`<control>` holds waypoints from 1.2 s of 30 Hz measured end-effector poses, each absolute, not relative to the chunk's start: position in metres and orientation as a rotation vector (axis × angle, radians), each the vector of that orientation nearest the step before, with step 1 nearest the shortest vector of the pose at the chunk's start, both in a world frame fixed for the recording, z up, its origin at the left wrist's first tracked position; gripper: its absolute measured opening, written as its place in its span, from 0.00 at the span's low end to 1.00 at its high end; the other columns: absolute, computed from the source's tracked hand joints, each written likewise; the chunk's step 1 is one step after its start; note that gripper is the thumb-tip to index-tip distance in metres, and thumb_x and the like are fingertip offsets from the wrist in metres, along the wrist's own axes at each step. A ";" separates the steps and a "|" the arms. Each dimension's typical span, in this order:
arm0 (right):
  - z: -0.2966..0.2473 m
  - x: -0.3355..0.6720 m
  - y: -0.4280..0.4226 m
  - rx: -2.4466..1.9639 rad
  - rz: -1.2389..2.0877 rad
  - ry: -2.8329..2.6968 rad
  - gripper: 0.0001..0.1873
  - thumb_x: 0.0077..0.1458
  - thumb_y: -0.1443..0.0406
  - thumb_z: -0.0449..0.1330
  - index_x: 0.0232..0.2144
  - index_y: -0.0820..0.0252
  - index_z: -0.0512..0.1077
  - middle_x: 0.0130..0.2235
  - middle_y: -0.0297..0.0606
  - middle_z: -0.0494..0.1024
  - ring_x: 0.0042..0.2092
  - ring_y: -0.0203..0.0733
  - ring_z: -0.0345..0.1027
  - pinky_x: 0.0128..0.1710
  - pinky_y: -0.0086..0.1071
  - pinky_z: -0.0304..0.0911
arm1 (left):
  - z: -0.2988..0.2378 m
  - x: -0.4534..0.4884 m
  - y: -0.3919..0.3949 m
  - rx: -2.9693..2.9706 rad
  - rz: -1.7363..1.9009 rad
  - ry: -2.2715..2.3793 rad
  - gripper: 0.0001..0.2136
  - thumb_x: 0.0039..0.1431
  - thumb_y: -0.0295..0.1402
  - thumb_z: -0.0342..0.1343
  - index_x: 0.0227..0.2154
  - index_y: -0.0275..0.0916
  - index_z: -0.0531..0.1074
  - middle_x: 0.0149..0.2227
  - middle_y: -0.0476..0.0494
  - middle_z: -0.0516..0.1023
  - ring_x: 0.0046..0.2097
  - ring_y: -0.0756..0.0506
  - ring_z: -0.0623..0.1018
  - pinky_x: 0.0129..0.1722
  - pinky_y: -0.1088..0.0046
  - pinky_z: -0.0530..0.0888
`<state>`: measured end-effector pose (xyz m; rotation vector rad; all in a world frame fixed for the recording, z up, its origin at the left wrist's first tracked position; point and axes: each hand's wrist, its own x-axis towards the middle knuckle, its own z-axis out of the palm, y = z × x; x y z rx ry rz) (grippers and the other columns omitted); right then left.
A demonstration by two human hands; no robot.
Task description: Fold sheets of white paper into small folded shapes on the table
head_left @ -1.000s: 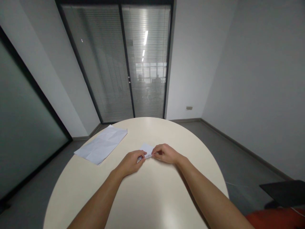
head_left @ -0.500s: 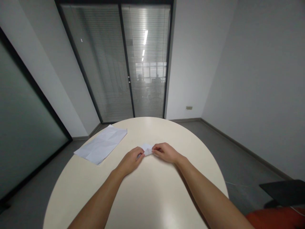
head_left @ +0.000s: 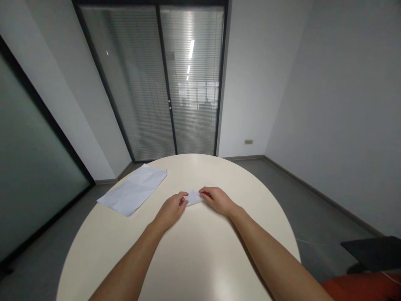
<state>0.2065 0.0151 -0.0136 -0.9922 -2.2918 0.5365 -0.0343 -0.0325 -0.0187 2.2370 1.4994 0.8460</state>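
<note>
A small folded piece of white paper [head_left: 193, 197] lies on the round cream table [head_left: 200, 259], between my two hands. My left hand [head_left: 171, 210] is curled, its fingertips pinching the paper's left end. My right hand [head_left: 215, 199] is curled too, with its fingertips pressed on the paper's right end. Most of the small paper is covered by my fingers.
A larger creased white sheet [head_left: 133, 190] lies flat at the table's far left edge. Beyond the table stand glass doors with blinds [head_left: 163, 83]. A dark flat object [head_left: 372, 253] and something orange [head_left: 363, 290] sit low on the right.
Both hands have shifted slightly away from me along with the small paper, which now lies flatter on the table. The large sheet has not moved.
</note>
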 end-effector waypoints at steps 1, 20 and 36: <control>-0.014 0.206 0.015 -1.005 0.525 -2.287 0.13 0.67 0.65 0.56 0.47 0.57 0.78 0.43 0.40 0.83 0.40 0.42 0.74 0.41 0.32 0.63 | -0.018 -0.034 -0.033 2.232 0.846 1.516 0.14 0.66 0.33 0.51 0.53 0.40 0.71 0.38 0.45 0.80 0.39 0.45 0.78 0.40 0.71 0.70; -0.026 0.203 0.016 -0.926 0.347 -2.346 0.27 0.63 0.72 0.55 0.62 0.55 0.69 0.59 0.44 0.74 0.58 0.46 0.69 0.59 0.39 0.64 | -0.022 -0.035 -0.034 2.409 0.787 1.747 0.15 0.65 0.30 0.55 0.54 0.40 0.72 0.48 0.41 0.80 0.51 0.42 0.77 0.52 0.65 0.73; -0.026 0.203 0.016 -0.904 0.217 -2.469 0.16 0.64 0.65 0.57 0.50 0.59 0.79 0.55 0.46 0.79 0.58 0.51 0.69 0.60 0.45 0.61 | -0.029 -0.037 -0.031 2.476 0.784 1.640 0.13 0.66 0.32 0.54 0.50 0.41 0.79 0.53 0.41 0.80 0.56 0.41 0.76 0.60 0.60 0.72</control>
